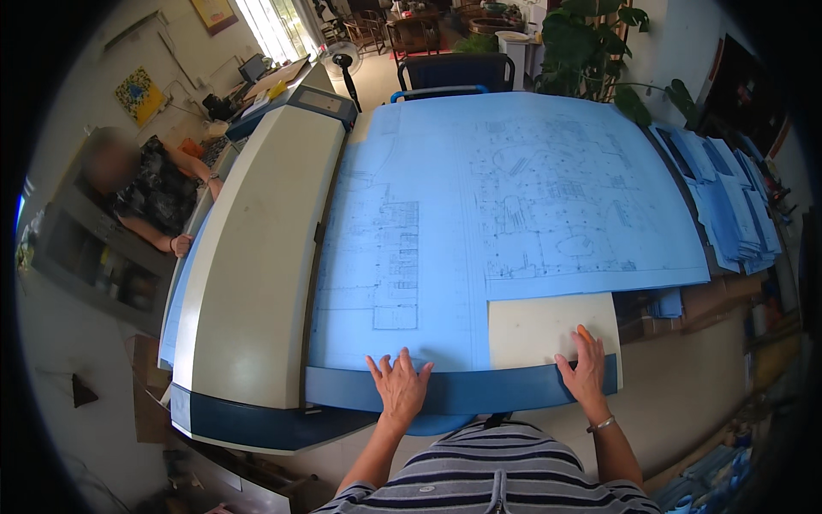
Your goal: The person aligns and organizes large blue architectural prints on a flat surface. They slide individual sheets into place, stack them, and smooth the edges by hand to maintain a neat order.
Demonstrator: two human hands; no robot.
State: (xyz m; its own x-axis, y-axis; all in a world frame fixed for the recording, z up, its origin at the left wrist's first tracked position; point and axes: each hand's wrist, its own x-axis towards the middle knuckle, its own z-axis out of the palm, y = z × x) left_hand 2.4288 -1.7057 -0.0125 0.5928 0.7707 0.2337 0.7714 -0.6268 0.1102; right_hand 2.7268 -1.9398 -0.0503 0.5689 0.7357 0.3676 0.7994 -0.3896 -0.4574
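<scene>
A large blue drawing sheet (pixel 479 223) with fine line plans lies spread over a table. My left hand (pixel 399 385) rests flat, fingers apart, on the sheet's near edge where it meets the dark blue table rim (pixel 479 392). My right hand (pixel 586 367) lies flat with spread fingers on a bare cream patch of tabletop (pixel 539 325) and the rim; it wears a bracelet at the wrist. Neither hand holds anything.
A long white and dark blue wide-format machine (pixel 257 274) runs along the table's left side. Another person (pixel 154 193) sits beyond it at the left. Stacks of folded blue sheets (pixel 728 206) lie at the right. A chair (pixel 454 73) and a plant (pixel 591 43) stand behind.
</scene>
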